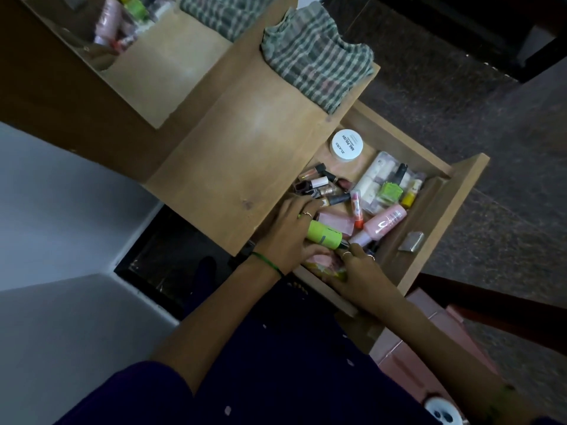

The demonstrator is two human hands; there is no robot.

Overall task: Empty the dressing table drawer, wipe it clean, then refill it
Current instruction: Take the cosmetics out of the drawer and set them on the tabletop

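The wooden drawer is pulled out and full of cosmetics. My left hand is inside it, fingers wrapped around a lime-green tube. My right hand reaches into the near end of the drawer and rests on pink and yellow packets, its fingertips beside the green tube; whether it grips anything is unclear. A pink bottle, a white round jar, a clear box of white items, a green nail polish bottle and several lipsticks lie in the drawer.
A checked green cloth lies on the far end of the dressing table top. A mirror stands at the upper left. A small silver object sits on the drawer's front rim. A pinkish box is below the drawer, over dark floor.
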